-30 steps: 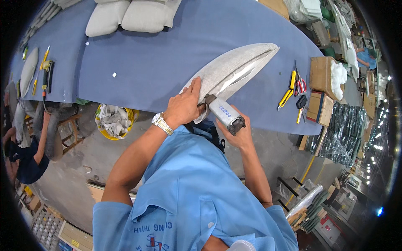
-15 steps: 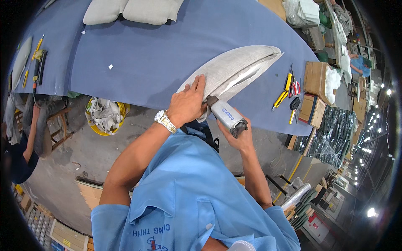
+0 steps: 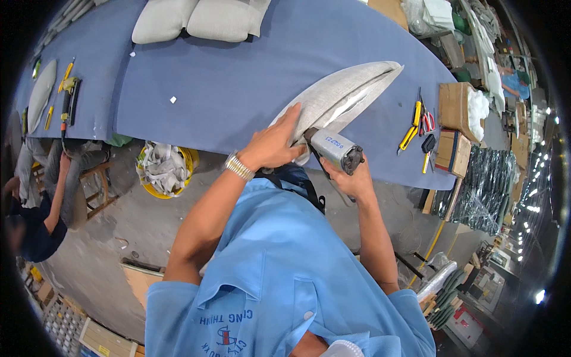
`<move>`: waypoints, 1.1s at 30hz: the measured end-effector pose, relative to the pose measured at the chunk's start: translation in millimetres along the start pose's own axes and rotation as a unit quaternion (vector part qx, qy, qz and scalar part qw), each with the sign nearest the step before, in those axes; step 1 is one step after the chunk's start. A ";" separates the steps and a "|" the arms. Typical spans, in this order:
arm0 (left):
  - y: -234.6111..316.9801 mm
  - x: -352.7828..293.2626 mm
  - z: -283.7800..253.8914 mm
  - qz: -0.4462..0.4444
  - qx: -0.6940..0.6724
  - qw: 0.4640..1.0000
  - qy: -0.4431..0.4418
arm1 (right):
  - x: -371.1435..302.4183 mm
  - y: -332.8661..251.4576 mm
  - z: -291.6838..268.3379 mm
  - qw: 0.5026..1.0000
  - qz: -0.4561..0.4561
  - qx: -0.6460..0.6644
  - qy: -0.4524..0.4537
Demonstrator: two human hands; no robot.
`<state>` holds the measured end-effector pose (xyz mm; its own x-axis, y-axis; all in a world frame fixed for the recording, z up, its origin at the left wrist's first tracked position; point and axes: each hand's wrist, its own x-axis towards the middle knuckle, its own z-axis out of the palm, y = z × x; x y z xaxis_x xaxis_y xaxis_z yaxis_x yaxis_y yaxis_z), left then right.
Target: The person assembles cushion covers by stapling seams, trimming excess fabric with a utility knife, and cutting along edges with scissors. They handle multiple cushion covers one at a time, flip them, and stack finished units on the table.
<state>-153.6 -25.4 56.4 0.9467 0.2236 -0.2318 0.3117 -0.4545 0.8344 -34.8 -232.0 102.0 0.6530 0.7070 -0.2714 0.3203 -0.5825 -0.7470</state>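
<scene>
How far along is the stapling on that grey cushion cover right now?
Done: two stuffed grey cushions lie at the far side of the blue table. In hand: the left hand presses flat on the grey cushion cover at the table edge, and the right hand grips the grey power tool against its near end. Left: the far end looks open; finished seams cannot be seen.

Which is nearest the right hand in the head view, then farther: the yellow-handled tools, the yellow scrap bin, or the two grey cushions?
From the right hand:
1. Yellow-handled tools, on the table to its right.
2. Yellow scrap bin, on the floor to the left.
3. Grey cushions, at the table's far edge.
</scene>
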 end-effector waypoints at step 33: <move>-9.0 -27.1 32.5 0.042 -0.002 0.981 0.189 | -8.3 -10.8 18.9 0.992 -0.107 0.068 0.007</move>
<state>-179.4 -55.4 38.9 0.8711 0.4896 0.0386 0.2333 -0.4817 0.8447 -56.6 -224.1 100.8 0.5899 0.8025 -0.0891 0.3586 -0.3593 -0.8616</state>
